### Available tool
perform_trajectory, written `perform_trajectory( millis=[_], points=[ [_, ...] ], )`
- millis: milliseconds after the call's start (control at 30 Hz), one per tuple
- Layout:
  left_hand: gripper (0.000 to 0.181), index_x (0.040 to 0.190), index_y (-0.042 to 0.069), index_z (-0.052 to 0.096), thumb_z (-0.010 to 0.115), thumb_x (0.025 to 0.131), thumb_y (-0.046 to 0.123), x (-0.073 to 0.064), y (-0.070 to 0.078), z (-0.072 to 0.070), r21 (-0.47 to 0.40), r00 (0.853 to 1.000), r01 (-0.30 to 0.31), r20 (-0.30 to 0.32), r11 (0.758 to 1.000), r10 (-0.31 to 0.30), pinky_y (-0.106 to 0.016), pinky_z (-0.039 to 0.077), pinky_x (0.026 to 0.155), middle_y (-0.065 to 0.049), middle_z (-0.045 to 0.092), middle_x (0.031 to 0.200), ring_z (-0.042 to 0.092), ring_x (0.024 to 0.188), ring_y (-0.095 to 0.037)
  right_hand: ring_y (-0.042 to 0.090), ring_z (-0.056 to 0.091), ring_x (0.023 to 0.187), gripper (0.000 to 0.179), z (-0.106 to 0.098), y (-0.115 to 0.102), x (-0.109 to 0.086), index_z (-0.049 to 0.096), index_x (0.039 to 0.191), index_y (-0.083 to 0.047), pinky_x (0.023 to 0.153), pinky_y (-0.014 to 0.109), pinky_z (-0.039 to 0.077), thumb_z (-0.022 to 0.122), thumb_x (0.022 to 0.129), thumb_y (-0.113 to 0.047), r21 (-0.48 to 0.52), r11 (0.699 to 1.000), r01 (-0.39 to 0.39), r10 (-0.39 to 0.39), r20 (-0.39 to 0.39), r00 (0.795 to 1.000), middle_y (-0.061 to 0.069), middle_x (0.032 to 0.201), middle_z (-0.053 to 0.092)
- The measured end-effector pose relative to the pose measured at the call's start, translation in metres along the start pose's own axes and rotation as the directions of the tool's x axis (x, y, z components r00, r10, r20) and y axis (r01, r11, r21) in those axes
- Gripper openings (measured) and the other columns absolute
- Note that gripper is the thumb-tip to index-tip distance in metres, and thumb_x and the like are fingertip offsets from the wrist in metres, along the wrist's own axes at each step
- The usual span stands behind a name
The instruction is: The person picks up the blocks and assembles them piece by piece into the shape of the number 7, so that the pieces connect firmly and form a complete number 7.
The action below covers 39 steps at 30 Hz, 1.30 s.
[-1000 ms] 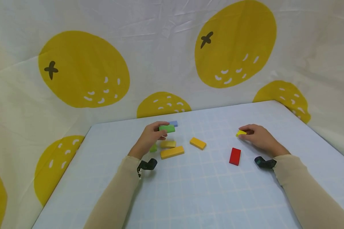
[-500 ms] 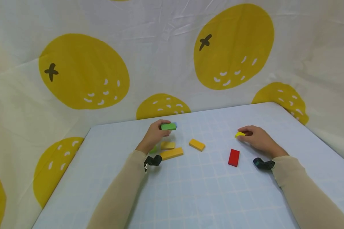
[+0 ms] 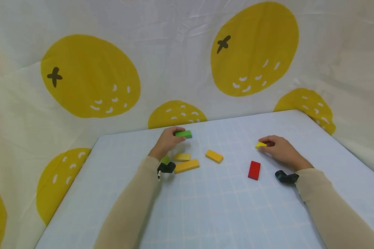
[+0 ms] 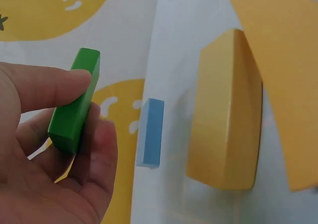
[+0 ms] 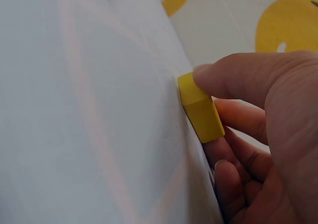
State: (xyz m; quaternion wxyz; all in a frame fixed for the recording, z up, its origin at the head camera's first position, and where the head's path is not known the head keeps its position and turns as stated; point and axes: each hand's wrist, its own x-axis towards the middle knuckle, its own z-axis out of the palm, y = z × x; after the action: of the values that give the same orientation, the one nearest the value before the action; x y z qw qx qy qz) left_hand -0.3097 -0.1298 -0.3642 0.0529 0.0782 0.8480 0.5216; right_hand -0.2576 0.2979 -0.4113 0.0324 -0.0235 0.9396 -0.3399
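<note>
My left hand (image 3: 169,140) pinches a green block (image 3: 184,134) between thumb and fingers, held above the far part of the table. In the left wrist view a blue block (image 4: 151,133) lies on the table beyond the green one; the head view hides nearly all of it behind the green block. At the right, my right hand (image 3: 279,149) grips a small yellow block (image 5: 201,107) with thumb and fingers, low at the table surface. A red block (image 3: 254,170) lies in front of that hand, toward me.
Near my left wrist lie a pale yellow block (image 3: 182,157), a longer orange-yellow block (image 3: 187,166) and a partly covered light green block (image 3: 165,159). Another orange block (image 3: 214,156) sits mid-table. A fruit-print curtain (image 3: 174,69) hangs behind the table (image 3: 205,214).
My left hand has moved away from me and slightly right with the green block, now covering the blue block in the head view. The right hand stays nearly still on the yellow block.
</note>
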Motion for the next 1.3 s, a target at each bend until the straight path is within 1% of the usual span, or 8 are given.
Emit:
perform_trajectory(
  millis=[100,167,333,467,667,1000,1167,1300],
  points=[
    [0.037,0.130,0.012,0.064,0.071,0.094,0.016,0.007,0.003,-0.003,0.050,0.999,-0.004,-0.038,0.999,0.006,-0.040,0.046,0.099,-0.006,0.059,0.131,0.055,0.111,-0.025,0.037,0.046,0.114,0.060,-0.001,-0.001,0.001,0.055,0.139,-0.006,0.096,0.053,0.047,0.067,0.094,-0.044,0.000,1.000,0.007,-0.007,0.004,1.000,0.020,0.129,0.053],
    [0.037,0.130,0.013,0.064,0.070,0.093,0.015,0.011,0.004,-0.004,0.057,0.999,0.000,-0.055,0.998,0.003,-0.041,0.046,0.099,-0.006,0.058,0.133,0.055,0.113,-0.024,0.037,0.046,0.115,0.060,-0.001,-0.001,0.001,0.055,0.139,-0.006,0.097,0.053,0.047,0.067,0.094,-0.044,0.003,1.000,0.005,-0.005,0.006,1.000,0.020,0.129,0.053],
    [0.037,0.128,0.012,0.066,0.071,0.091,0.013,0.020,0.006,-0.003,0.095,0.998,0.003,-0.063,0.995,0.003,-0.042,0.047,0.098,-0.007,0.059,0.133,0.055,0.112,-0.025,0.038,0.046,0.115,0.059,0.000,-0.001,0.000,0.055,0.139,-0.006,0.097,0.054,0.047,0.068,0.094,-0.042,0.005,1.000,-0.007,0.007,0.009,1.000,0.021,0.130,0.053],
    [0.037,0.128,0.012,0.066,0.072,0.091,0.014,0.025,0.009,-0.002,0.140,0.999,-0.005,-0.053,0.990,0.012,-0.041,0.047,0.099,-0.006,0.060,0.131,0.056,0.111,-0.025,0.037,0.046,0.115,0.058,0.001,0.001,0.001,0.055,0.139,-0.007,0.097,0.053,0.047,0.068,0.095,-0.041,0.009,1.000,-0.008,0.008,0.013,1.000,0.020,0.130,0.053],
    [0.036,0.128,0.010,0.065,0.071,0.093,0.016,0.027,0.015,-0.003,0.184,0.999,-0.016,-0.046,0.983,0.024,-0.041,0.047,0.097,-0.007,0.061,0.127,0.057,0.109,-0.025,0.036,0.047,0.114,0.056,0.001,0.002,0.002,0.055,0.139,-0.006,0.096,0.052,0.047,0.067,0.095,-0.039,0.004,1.000,0.007,-0.007,0.005,1.000,0.019,0.129,0.054],
    [0.046,0.140,0.005,0.057,0.065,0.097,0.020,0.035,0.016,0.005,0.263,1.000,0.003,-0.010,0.965,0.000,-0.041,0.047,0.099,-0.011,0.057,0.138,0.056,0.114,-0.025,0.037,0.046,0.115,0.057,0.002,-0.002,0.001,0.054,0.140,-0.006,0.096,0.052,0.048,0.067,0.095,-0.039,0.002,1.000,-0.019,0.019,0.004,1.000,0.021,0.130,0.052],
    [0.045,0.141,0.007,0.057,0.062,0.098,0.021,0.039,0.017,0.010,0.297,1.000,-0.002,0.010,0.955,-0.001,-0.042,0.047,0.098,-0.011,0.057,0.138,0.056,0.113,-0.025,0.038,0.045,0.117,0.057,0.001,-0.002,0.001,0.054,0.140,-0.006,0.097,0.053,0.048,0.067,0.095,-0.040,0.004,1.000,-0.026,0.026,0.004,1.000,0.021,0.132,0.051],
    [0.043,0.138,0.010,0.060,0.065,0.097,0.021,0.042,0.017,0.010,0.327,1.000,-0.016,0.016,0.945,0.011,-0.042,0.047,0.098,-0.009,0.057,0.138,0.055,0.111,-0.025,0.038,0.045,0.117,0.056,0.001,-0.002,0.004,0.054,0.139,-0.006,0.098,0.053,0.047,0.067,0.095,-0.038,0.014,1.000,-0.015,0.015,0.002,1.000,0.021,0.133,0.051]
  ],
)
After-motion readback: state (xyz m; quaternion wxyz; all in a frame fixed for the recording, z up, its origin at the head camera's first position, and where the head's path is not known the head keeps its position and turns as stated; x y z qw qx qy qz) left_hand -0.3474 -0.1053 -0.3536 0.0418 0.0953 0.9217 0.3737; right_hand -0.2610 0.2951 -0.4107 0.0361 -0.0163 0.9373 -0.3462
